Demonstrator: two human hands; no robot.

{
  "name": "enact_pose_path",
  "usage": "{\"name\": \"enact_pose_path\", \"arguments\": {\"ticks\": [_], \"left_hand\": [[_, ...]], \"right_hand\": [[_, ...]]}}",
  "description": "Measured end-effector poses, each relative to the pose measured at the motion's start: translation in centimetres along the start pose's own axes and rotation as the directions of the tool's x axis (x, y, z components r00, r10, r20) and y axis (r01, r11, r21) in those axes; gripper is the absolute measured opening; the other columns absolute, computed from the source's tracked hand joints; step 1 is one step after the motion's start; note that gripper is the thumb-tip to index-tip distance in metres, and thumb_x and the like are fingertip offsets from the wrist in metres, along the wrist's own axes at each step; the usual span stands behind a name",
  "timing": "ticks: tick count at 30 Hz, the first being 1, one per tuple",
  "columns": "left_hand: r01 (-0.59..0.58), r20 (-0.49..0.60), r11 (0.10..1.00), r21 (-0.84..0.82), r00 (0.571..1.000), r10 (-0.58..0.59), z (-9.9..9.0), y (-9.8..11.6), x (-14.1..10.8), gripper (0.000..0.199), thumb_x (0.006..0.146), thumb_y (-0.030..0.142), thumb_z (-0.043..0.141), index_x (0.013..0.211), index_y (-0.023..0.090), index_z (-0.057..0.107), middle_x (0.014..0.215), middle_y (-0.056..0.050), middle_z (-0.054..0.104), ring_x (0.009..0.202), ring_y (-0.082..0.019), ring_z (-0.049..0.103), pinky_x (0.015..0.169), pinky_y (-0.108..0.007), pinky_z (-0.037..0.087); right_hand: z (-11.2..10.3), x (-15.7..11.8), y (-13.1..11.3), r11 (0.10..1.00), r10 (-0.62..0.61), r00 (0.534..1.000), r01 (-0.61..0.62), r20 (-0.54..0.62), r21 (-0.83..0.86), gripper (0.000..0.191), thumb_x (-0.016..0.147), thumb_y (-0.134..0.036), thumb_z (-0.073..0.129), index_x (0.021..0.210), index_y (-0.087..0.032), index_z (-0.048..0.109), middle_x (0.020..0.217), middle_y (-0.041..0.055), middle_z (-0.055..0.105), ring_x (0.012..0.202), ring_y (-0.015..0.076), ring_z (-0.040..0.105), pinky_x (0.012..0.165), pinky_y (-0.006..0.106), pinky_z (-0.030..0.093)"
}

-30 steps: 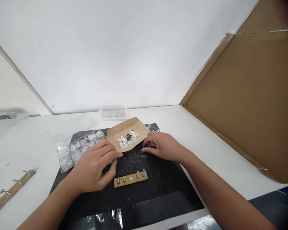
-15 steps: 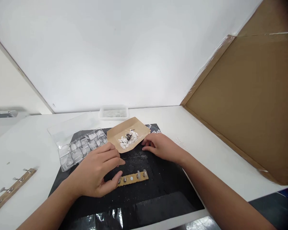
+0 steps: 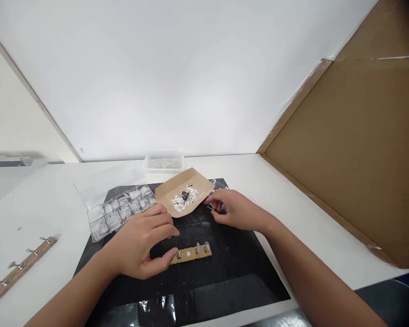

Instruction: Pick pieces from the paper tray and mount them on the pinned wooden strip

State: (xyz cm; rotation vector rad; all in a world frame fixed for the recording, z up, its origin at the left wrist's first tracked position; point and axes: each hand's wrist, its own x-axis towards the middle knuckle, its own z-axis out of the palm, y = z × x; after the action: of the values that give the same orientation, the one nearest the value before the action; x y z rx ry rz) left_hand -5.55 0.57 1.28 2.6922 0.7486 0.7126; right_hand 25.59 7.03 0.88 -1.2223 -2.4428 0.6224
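On the black mat (image 3: 231,272) lies a tan strip (image 3: 191,254) with small metal pieces and clear bits on it. My left hand (image 3: 145,243) hovers at the strip's left end, thumb and fingers apart, nothing visible between them. At the right corner of the brown paper tray (image 3: 167,193), my right hand (image 3: 236,210) has its fingers curled close to the mat. A small thin metallic item (image 3: 210,207) shows at its fingertips. White flakes (image 3: 180,203) and a dark clump (image 3: 185,195) lie in the paper tray.
An open clear compartment box (image 3: 98,229) with bagged bits stands at the left behind my left hand. A shallow white container (image 3: 164,170) sits by the wall. A wooden strip with metal hardware (image 3: 23,268) lies far left. A cardboard panel (image 3: 344,159) rises at right.
A small metallic item now shows at my right hand's fingertips, and that hand's fingers have shifted. My left hand stays over the strip's left end, still open. The view has moved slightly.
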Motion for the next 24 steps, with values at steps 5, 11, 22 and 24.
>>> {"name": "enact_pose_path", "arguments": {"ticks": [5,11,22,24], "left_hand": [[0.014,0.026,1.0,-0.005,1.0,-0.014,-0.1,0.1,0.0,0.021,0.09,0.027,0.064,0.109,0.019,0.067,0.09,-0.008,0.067,0.085,-0.024,0.056,0.08,-0.041,0.05],[0.027,0.04,0.999,-0.031,0.999,-0.025,-0.2,0.2,0.1,0.028,0.088,0.039,0.072,0.106,0.019,0.068,0.091,-0.008,0.068,0.085,-0.023,0.056,0.078,-0.039,0.049],[0.071,0.134,0.997,-0.031,0.989,-0.067,0.6,0.0,0.2,0.047,0.075,0.061,0.082,0.095,0.021,0.068,0.087,-0.005,0.065,0.086,-0.023,0.056,0.08,-0.037,0.05],[0.087,0.148,0.996,-0.014,0.985,-0.084,0.7,0.1,0.2,0.046,0.076,0.059,0.083,0.094,0.02,0.067,0.086,-0.004,0.065,0.086,-0.024,0.055,0.079,-0.037,0.049]], "right_hand": [[-0.6,-0.4,-1.1,0.982,-0.062,0.998,0.061,0.0,0.179,0.025,0.085,-0.018,0.069,0.109,-0.022,0.074,0.093,0.0018,0.071,0.078,0.0152,0.066,0.073,0.028,0.054],[0.7,-1.0,-4.9,0.909,-0.171,0.983,0.129,0.072,0.396,0.019,0.088,-0.016,0.071,0.106,-0.022,0.073,0.096,0.0013,0.072,0.081,0.0135,0.068,0.076,0.027,0.057],[3.9,-2.0,-7.8,0.958,-0.205,0.977,0.189,0.053,0.214,0.035,0.075,-0.007,0.074,0.105,-0.025,0.07,0.088,-0.0024,0.076,0.088,0.0196,0.064,0.086,0.035,0.051],[4.2,-2.1,-7.8,0.963,-0.187,0.981,0.172,0.055,0.206,0.034,0.075,-0.008,0.075,0.104,-0.025,0.069,0.089,-0.0028,0.077,0.088,0.0196,0.063,0.086,0.035,0.05]]}}
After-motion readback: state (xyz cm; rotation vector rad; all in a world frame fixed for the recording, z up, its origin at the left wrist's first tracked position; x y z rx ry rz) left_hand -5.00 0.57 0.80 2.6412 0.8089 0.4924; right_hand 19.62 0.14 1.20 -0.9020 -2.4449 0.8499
